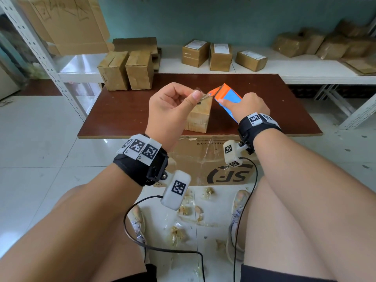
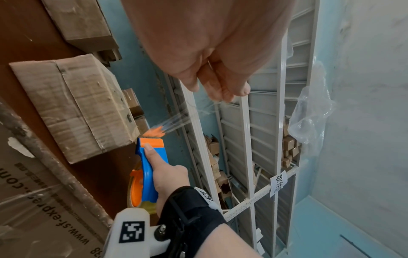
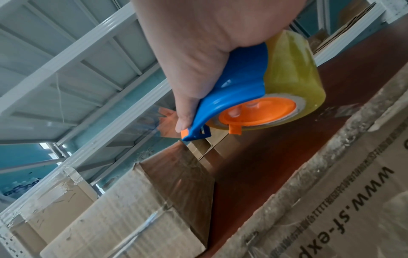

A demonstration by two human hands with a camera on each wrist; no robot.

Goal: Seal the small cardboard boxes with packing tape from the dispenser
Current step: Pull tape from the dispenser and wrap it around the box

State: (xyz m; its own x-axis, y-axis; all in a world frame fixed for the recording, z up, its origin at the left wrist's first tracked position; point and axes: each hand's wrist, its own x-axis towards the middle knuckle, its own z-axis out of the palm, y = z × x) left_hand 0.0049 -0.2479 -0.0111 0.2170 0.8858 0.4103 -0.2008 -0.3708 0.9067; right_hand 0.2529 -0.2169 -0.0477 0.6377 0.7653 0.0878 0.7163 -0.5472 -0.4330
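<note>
At centre frame the left hand pinches the clear tape end above the box on the board. Right of it, the right hand grips the dispenser.

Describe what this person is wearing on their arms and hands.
Both hands, left hand and right hand, are bare, and no sleeves show. Each wrist wears a black strap topped with white black-patterned marker tags. A white tagged camera pod hangs under each wrist, trailing a black cable.
</note>
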